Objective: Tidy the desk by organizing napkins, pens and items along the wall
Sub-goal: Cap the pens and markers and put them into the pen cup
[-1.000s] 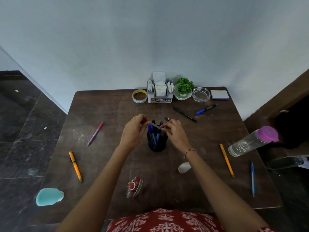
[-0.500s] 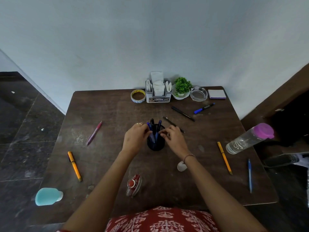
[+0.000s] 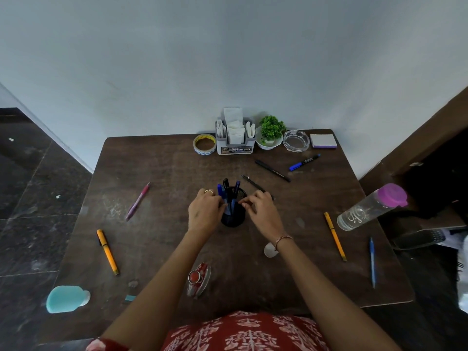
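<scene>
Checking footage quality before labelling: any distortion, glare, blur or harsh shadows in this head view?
Head view: wide-angle distortion bows the table edges; light is soft and even, with only faint shadows under the left hand and right hand; no strong glare, just dim highlights on the glass ashtray; the pen holder is reasonably sharp, corners darker.

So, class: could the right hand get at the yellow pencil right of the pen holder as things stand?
Probably yes. The right hand is at the pen holder, and only bare desk lies between it and the yellow pencil; the water bottle lies beyond it, not across the way.
</scene>
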